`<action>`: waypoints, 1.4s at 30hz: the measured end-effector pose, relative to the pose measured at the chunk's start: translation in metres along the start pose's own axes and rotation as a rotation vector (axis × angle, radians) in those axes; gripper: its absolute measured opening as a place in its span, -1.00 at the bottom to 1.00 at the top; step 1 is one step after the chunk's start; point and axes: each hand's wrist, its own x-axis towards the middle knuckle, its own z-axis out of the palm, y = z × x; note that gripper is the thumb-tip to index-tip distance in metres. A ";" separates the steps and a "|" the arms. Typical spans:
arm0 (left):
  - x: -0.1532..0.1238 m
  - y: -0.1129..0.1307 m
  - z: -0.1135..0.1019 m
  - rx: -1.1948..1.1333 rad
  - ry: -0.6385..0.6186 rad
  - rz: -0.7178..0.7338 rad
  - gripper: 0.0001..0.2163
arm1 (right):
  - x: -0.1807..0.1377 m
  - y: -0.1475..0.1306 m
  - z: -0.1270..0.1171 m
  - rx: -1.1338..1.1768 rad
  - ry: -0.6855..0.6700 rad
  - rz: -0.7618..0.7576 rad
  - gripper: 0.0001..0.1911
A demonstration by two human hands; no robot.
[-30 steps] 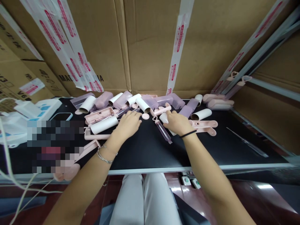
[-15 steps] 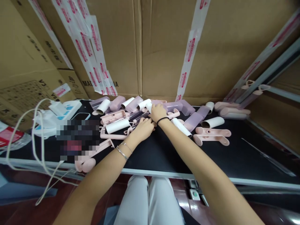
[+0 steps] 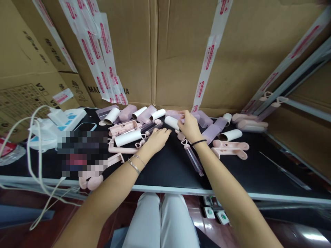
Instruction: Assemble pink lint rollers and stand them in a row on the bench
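Pinching one end of the small white roll (image 3: pixel 171 122), our right hand (image 3: pixel 190 126) curls thumb and fingers in around it. The roll sits toward the back of the desk (image 3: pixel 168 168), near the lilac covers (image 3: pixel 212 131). Our left hand (image 3: pixel 156 139) lies palm down and spread, holding nothing that we can see. Its fingertips are close to the roll and its heel is beside a little pink heart piece (image 3: pixel 141 144).

We judge the roll light and fairly stiff, paper wound over a hollow core, so two or three fingers should carry it. The smooth wrap may slide in a loose pinch, and a hard squeeze could dent it. The safest hold seems to be across the rim at one end, or around the middle. A clear tube (image 3: pixel 193 159) lies just beside our right wrist.
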 end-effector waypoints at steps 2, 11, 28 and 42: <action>0.000 -0.003 0.003 -0.004 0.009 -0.019 -0.64 | -0.004 0.006 0.003 -0.021 -0.009 -0.014 -0.62; 0.003 -0.008 0.001 -0.541 0.322 -0.311 -0.87 | -0.015 0.006 0.028 -0.256 -0.243 -0.004 -0.48; 0.012 -0.005 -0.004 -1.751 0.599 -0.614 -0.40 | -0.025 0.001 0.014 0.553 0.118 -0.265 -0.66; 0.005 -0.001 -0.017 -1.906 0.612 -0.516 -0.39 | -0.026 0.006 0.017 0.731 -0.053 -0.172 -0.66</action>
